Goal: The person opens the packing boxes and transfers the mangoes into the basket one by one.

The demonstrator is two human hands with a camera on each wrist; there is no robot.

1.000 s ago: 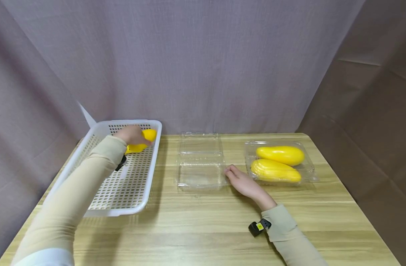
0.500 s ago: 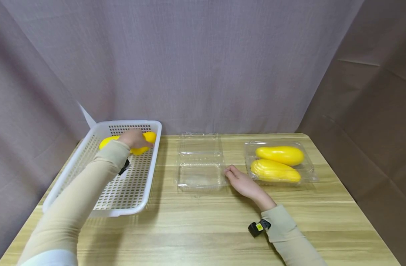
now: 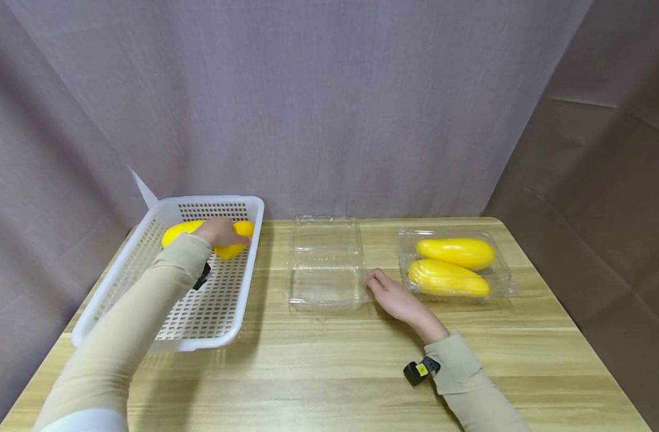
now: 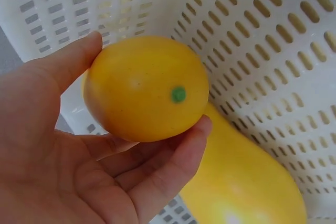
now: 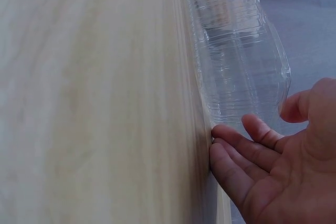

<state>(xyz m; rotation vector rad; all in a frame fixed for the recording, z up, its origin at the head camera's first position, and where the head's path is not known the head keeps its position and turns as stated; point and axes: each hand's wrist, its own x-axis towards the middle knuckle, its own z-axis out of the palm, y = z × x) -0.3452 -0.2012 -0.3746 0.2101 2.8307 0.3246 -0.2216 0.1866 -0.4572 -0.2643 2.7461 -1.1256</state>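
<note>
My left hand [image 3: 221, 231] reaches into the white perforated basket [image 3: 256, 270] and grips a smooth, rounded yellow fruit [image 4: 149, 87] with a green stem spot. Thumb and fingers lie on opposite sides of it in the left wrist view. Behind it, a longer, larger yellow fruit [image 4: 247, 177] lies in the basket, partly covered by the hand in the head view. My right hand [image 3: 397, 298] holds the right edge of an opened clear plastic clamshell box [image 3: 326, 285], thumb at the rim and fingers lower along its side.
At the right, a second clear plastic box [image 3: 501, 270] holds two long yellow fruits [image 3: 454, 252]. Both boxes and the basket stand on a wooden table [image 3: 318, 372]. A grey-mauve curtain [image 3: 329, 108] hangs behind, and a brown cloth [image 3: 605, 210] along the right side.
My left hand has shifted slightly right and toward me inside the basket, bringing the gripped fruit with it. More of the other fruit shows now. My right hand stays in place.
</note>
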